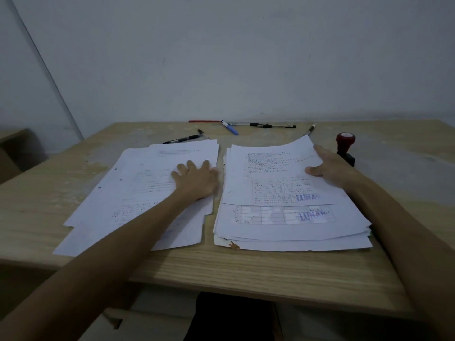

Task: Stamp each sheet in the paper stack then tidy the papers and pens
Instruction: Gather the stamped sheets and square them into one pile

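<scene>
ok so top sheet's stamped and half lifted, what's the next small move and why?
Probably carry the top sheet leftward onto the left pile. The right hand already pinches its lifted right edge, it carries a blue stamp mark, and the left hand lies flat on the left pile, steadying it. The sheet beneath on the right stack also shows a stamp, while the stamp stands untouched.

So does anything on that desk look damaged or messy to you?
Yes. The bottom sheet of the right stack has a torn, brown-stained near-left corner. The left pile lies fanned and askew, and the pens are scattered along the far edge.
</scene>
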